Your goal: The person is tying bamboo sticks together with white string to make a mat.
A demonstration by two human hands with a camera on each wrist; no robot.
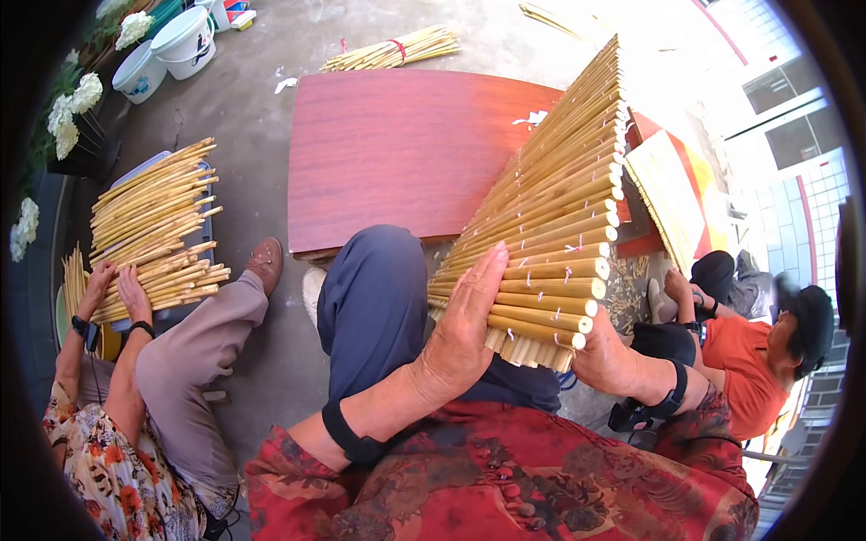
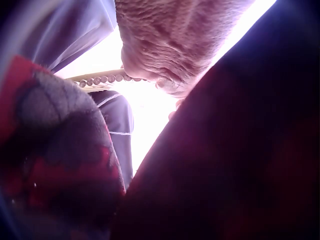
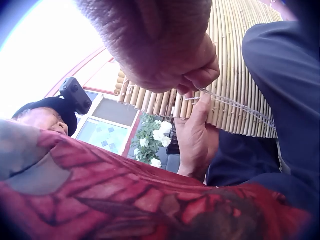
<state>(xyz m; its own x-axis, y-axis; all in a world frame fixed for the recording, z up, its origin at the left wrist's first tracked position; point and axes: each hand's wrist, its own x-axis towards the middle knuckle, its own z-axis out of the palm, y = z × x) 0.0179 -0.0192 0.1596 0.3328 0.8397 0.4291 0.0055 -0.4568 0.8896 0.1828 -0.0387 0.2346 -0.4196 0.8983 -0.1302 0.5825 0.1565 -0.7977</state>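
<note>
A long reed mat (image 1: 541, 216), its stalks tied side by side with white cord, slopes up from the person's lap. The left hand (image 1: 465, 316) grips its near edge, fingers along the upper face; in the right wrist view the thumb (image 3: 201, 112) lies against the underside. At the mat's near right corner is the right hand (image 1: 606, 356), partly hidden by the stalk ends. Seen from below, the right hand (image 3: 165, 50) has curled fingers and pinches the white cord (image 3: 230, 101) close to the left thumb. In the left wrist view the left hand (image 2: 170, 45) hides most of the mat.
A red-brown board (image 1: 388, 153) lies ahead, with a tied reed bundle (image 1: 397, 50) beyond. At left another person's hands (image 1: 122, 288) rest on loose reeds (image 1: 158, 221). A person in orange (image 1: 744, 365) sits at right by another mat (image 1: 666, 194). White buckets (image 1: 185, 42) stand far left.
</note>
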